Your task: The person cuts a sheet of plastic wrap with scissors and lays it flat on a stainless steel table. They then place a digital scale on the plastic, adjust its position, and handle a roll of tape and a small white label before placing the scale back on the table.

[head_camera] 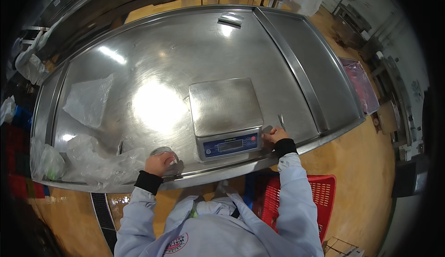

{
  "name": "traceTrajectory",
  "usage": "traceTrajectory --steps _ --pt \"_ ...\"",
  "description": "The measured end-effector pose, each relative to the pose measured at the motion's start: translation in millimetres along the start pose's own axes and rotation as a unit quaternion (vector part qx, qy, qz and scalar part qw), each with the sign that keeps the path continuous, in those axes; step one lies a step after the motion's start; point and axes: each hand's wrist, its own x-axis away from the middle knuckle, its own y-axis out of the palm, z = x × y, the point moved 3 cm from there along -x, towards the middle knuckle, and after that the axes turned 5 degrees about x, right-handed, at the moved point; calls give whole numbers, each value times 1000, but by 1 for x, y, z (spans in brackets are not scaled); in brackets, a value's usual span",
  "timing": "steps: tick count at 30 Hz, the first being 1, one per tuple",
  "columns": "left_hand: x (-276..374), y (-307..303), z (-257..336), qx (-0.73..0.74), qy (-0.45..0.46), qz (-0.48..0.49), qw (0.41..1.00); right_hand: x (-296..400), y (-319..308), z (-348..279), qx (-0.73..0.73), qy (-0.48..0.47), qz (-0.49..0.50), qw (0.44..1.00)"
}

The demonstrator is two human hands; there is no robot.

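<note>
A bench scale [226, 107] with a flat steel platform and a blue control panel [230, 144] stands on the stainless steel table before me. My left hand [160, 163], fingers curled, is over a round, partly clear item [166, 150] like a tape roll near the front edge; whether it grips it I cannot tell. At the scale's front right corner is my right hand [275, 135], its fingertips close to the housing. Just beyond it a slim metal tool [281, 119], perhaps scissors, points away; its near end is hidden or unclear.
Clear plastic bags [100, 159] are heaped at the table's front left, with a flat clear sheet [89, 100] behind. A small packet [231, 20] lies by the far edge. A red crate [321, 201] is below on my right, a lined bin [359, 85] beyond the right end.
</note>
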Motion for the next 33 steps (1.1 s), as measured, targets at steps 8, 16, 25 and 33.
traceTrajectory --steps 8,16,25,33 --pt "-5 1 -3 23 -41 -35 998 -6 -5 -11 12 39 15 999" --pt "-7 0 2 17 -56 -43 997 7 -14 23 -39 71 170 982" --pt "-6 -6 6 24 -61 -44 997 10 -24 54 136 21 150 979" --pt "-7 -3 2 1 -23 -40 999 11 -21 34 226 -148 -96 958"
